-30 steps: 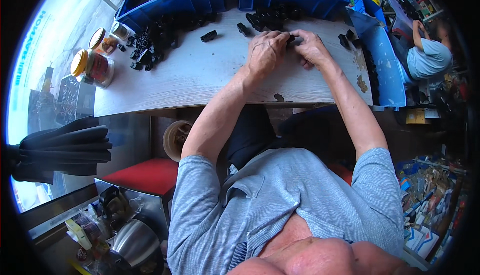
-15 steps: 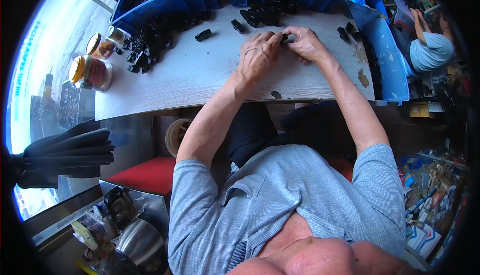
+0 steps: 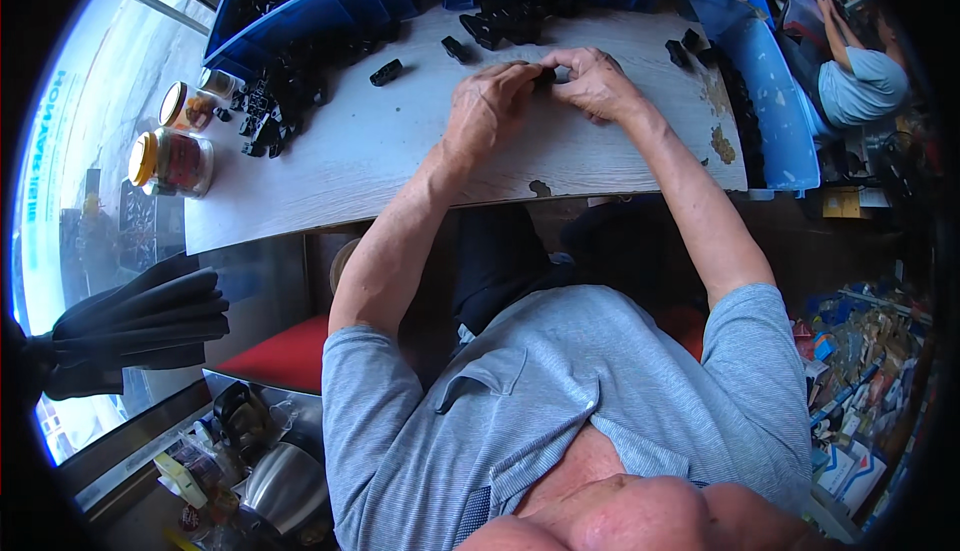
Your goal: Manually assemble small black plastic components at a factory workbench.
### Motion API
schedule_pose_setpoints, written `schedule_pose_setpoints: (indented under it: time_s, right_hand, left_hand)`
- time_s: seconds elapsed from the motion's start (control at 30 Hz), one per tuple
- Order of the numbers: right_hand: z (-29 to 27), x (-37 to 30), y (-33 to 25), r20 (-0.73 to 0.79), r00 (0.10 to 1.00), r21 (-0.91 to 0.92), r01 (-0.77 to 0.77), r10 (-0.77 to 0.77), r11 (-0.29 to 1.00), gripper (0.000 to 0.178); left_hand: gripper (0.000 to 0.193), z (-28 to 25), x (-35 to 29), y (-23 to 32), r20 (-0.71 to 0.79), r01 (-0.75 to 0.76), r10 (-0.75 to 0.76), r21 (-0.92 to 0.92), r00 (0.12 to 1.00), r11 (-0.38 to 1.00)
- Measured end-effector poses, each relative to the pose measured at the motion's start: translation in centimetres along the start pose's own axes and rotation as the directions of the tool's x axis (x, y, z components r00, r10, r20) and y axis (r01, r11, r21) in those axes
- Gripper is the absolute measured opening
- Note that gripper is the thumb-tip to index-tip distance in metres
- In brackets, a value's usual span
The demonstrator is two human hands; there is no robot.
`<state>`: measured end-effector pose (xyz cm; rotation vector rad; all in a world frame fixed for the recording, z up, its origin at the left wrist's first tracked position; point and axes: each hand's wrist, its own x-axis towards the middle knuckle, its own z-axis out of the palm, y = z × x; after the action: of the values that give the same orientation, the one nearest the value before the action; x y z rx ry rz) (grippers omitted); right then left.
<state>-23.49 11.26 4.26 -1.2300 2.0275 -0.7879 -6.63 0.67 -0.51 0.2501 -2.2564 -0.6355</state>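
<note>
Both hands are up near the far edge of the bench (image 3: 400, 166), abt mid-width, pinching one small black part (image 3: 546, 76) between them. Left hand (image 3: 485, 111) comes at it from the left, right hand (image 3: 598, 86) from the right, so the part sits dead centre between the two grips, fingertips of both closed on it. Most of it is hidden by fingers, so I can't tell its long axis for sure; looks like it runs left-right, roughly along the far edge, w/ each grip on one end. Neither hand is nearer imo, both touching it.

Stuff around it:
- loose black piece (image 3: 455, 49) just beyond my left knuckles, another (image 3: 386, 73) further left
- small heap of the same parts (image 3: 515, 16) right at the far edge, straight ahead of the grips, under the blue bins (image 3: 330, 6)
- bigger heap (image 3: 280, 96) toward the far-left corner, next to two jars (image 3: 170, 161) w/ yellow lids
- a couple more black bits (image 3: 685, 51) toward the far-right corner, beside a blue tray (image 3: 775, 101) along the right edge

Someone else (image 3: 855, 81) is working well off to the right, nothing to do w/ my hands.

So if I want another piece, the loose one by my left hand is closest, just past the knuckles toward the far edge.
</note>
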Motion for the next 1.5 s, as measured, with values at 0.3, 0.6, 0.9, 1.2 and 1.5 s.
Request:
schedule_pose_setpoints:
  time_s: [0.3, 0.6, 0.9, 1.2, 1.5]
  right_hand:
    - [0.1, -0.1, 0.6, -0.006, 0.998, 0.044, 0.063, -0.063, 0.997, 0.036]
    - [0.7, 0.0, -0.8, 0.035, 0.999, 0.034, -0.042, 0.041, 0.999, 0.036]
    - [0.9, 0.1, 0.0, 0.01, 0.995, 0.013, 0.096, -0.096, 0.995, 0.026]
    - [0.7, 0.2, 0.0, 0.067, 0.997, 0.078, 0.032, -0.037, 0.996, 0.028]
    - [0.6, -0.1, 0.0, 0.051, 0.998, -0.062, 0.045, -0.042, 0.997, 0.034]
  left_hand:
    - [0.029, -0.4, -0.6, 0.6, 0.043, 0.129, -0.13, 0.036, 0.991, 0.991]
    - [0.03, -0.6, -0.5, 0.5, 0.019, 0.041, -0.042, 0.026, 0.999, 0.999]
    - [0.039, -2.1, -0.8, 0.2, 0.107, 0.025, -0.031, 0.059, 0.994, 0.998]
    - [0.033, -2.1, -1.0, 0.1, 0.13, -0.054, 0.037, 0.127, 0.991, 0.99]
    - [0.035, -2.5, -1.8, 1.4, 0.236, -0.125, 0.039, 0.36, 0.971, 0.924]
